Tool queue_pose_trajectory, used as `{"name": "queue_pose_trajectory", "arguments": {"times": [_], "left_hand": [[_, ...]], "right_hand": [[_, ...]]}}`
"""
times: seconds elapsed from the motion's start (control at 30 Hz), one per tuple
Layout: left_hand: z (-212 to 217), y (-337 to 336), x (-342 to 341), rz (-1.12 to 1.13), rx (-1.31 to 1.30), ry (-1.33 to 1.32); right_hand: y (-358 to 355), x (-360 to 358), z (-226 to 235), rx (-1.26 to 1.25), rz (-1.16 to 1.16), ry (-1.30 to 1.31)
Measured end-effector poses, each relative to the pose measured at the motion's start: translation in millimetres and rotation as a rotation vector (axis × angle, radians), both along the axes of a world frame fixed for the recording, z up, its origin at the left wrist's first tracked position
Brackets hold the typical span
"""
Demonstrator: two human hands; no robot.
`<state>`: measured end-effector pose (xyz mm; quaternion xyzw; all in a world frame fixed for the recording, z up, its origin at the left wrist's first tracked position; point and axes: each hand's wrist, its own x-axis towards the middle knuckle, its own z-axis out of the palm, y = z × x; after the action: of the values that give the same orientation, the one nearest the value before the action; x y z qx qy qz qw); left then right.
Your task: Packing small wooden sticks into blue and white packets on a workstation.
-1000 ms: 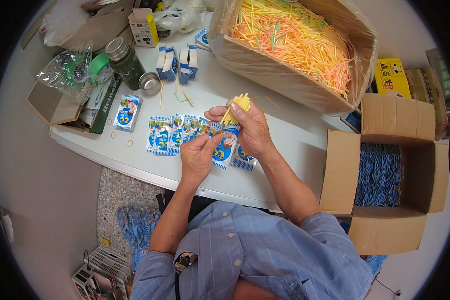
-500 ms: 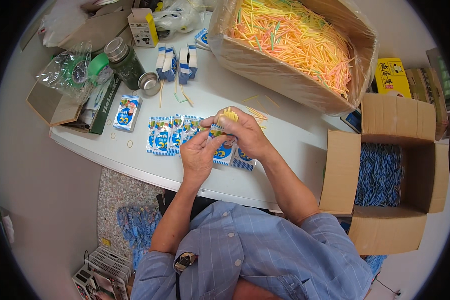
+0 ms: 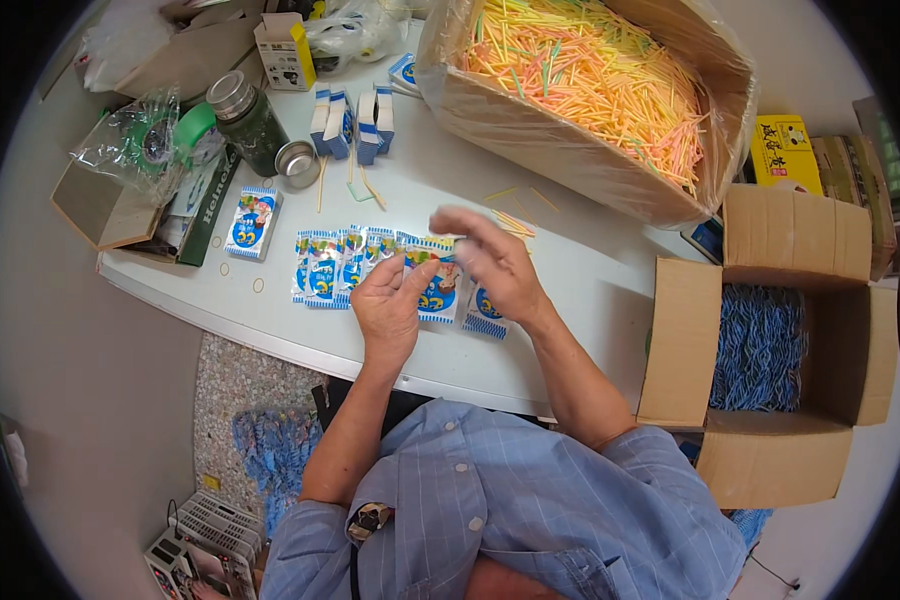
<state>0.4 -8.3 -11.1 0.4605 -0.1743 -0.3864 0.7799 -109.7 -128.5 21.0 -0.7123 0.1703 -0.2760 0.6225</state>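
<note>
My left hand (image 3: 387, 312) pinches the upper left edge of a blue-and-white printed packet (image 3: 436, 300) between thumb and fingers. A few pale yellow sticks (image 3: 436, 241) show at the packet's top edge. Beside that edge, my right hand (image 3: 500, 275) is raised with its fingers stretched out and somewhat blurred, and I see nothing in it. Several matching packets (image 3: 322, 270) lie overlapped in a row to the left. Another packet (image 3: 486, 318) lies partly under my right hand.
A big lined carton (image 3: 580, 100) of coloured sticks stands at the back right. An open cardboard box (image 3: 680, 345) holds blue twisted strands (image 3: 758, 350). Further left are a blue-and-white pack (image 3: 253, 223), a dark flask (image 3: 250, 125), a metal cup (image 3: 297, 164) and bundled flat cartons (image 3: 332, 125).
My right hand has come off the packet and its fingers have opened outward. The sticks that stood up from the packet's top now show much less. My left hand keeps its pinch.
</note>
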Motion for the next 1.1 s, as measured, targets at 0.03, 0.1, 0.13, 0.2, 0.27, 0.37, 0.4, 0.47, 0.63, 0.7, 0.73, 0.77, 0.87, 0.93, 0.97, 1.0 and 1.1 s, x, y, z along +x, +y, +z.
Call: {"name": "queue_pose_trajectory", "arguments": {"times": [0.03,0.1,0.13,0.2,0.27,0.37,0.4,0.47,0.63,0.7,0.73,0.77,0.87,0.93,0.97,1.0,1.1], "left_hand": [[-0.5,-0.3,0.2,0.020,-0.023,0.012],[-1.4,-0.2,0.4,0.020,-0.017,-0.005],[-1.8,-0.1,0.3,0.021,-0.012,-0.022],[-1.6,1.0,0.0,0.023,-0.007,-0.030],[-1.7,2.1,-1.3,0.025,-0.003,-0.038],[0.3,3.5,-4.1,0.071,-0.058,-0.061],[8.6,3.1,-6.5,0.071,-0.056,-0.092],[10.8,2.4,-8.0,0.069,-0.052,-0.123],[-4.1,4.7,-6.6,-0.030,0.095,-0.366],[-9.7,5.5,-10.1,-0.062,0.187,-0.360],[-11.0,4.9,-11.1,-0.094,0.278,-0.353],[-11.8,4.8,-9.8,-0.096,0.278,-0.352],[-12.2,3.4,-4.5,-0.154,0.758,-1.128],[-19.4,3.5,3.0,-0.003,0.835,-1.414],[-21.0,5.7,5.3,0.056,0.839,-1.382],[-19.8,5.0,7.5,0.047,0.832,-1.383],[-19.0,6.4,16.1,0.197,0.810,-1.434]], "right_hand": [[-0.6,-3.9,-1.1,-0.038,0.060,0.130],[3.4,-5.3,-8.6,-0.017,0.053,0.121],[5.8,-4.9,-10.8,0.077,-0.032,0.024],[5.6,-6.2,-14.9,0.171,-0.118,-0.074],[2.1,-10.0,-17.6,0.168,-0.084,0.034],[4.4,-13.8,-8.8,0.229,-0.079,-0.107],[3.6,-15.8,-9.3,0.230,-0.080,-0.108],[1.6,-18.7,-11.8,0.162,-0.109,-0.139],[-2.3,-17.0,-14.8,0.342,-0.134,-0.097],[-2.6,-16.1,-14.6,0.344,-0.117,0.012],[-2.2,-15.5,-14.6,0.327,-0.148,0.088],[-2.2,-15.4,-14.9,0.310,-0.180,0.164],[-8.1,-26.6,-34.2,-0.031,-0.390,0.188],[-13.5,-35.2,-25.6,0.016,-0.468,0.168],[-16.2,-41.6,-21.0,0.061,-0.542,0.144],[-19.9,-49.9,-18.6,0.021,-0.577,0.164],[-23.4,-72.0,-22.4,0.017,-0.660,0.226]]}}
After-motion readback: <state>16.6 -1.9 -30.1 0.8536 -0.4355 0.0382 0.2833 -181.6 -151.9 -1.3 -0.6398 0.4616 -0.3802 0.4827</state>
